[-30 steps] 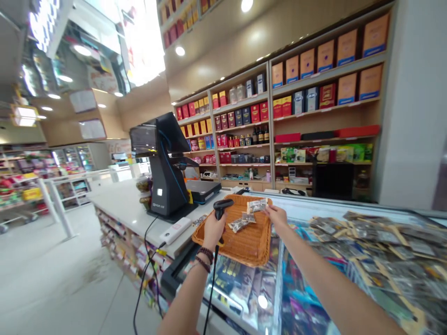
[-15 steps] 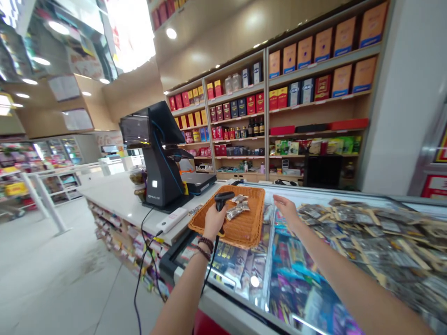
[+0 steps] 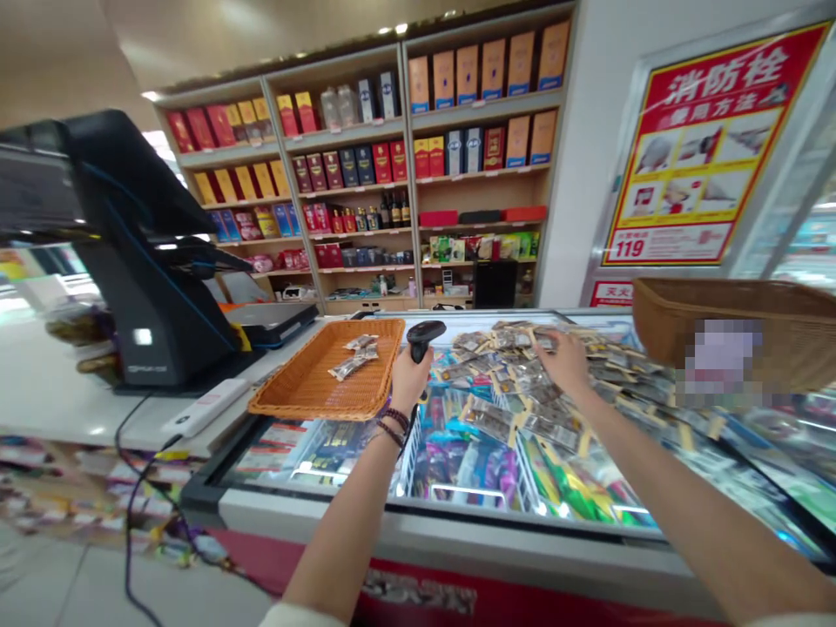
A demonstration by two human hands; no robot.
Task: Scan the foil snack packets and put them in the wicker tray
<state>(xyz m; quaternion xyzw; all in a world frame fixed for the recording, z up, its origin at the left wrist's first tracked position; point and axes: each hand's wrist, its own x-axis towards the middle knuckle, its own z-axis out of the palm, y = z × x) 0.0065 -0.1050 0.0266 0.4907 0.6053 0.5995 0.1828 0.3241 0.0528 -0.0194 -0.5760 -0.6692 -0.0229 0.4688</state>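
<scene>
A: Grips?
B: I've got the left grip [image 3: 411,380] wrapped round the barcode scanner [image 3: 426,333], by the wicker tray [image 3: 313,379].
A: Right?
B: My right grip [image 3: 567,361] is at the packet pile [image 3: 532,387] atop the glass-topped freezer [image 3: 313,514]; can't tell if it's pinching any.

- Terminal [image 3: 140,287]: we saw it cut by the left edge.
- Basket label [image 3: 722,353]: we found it pixelated.
- Right hand [image 3: 567,361]: we could not confirm its grip.
</scene>
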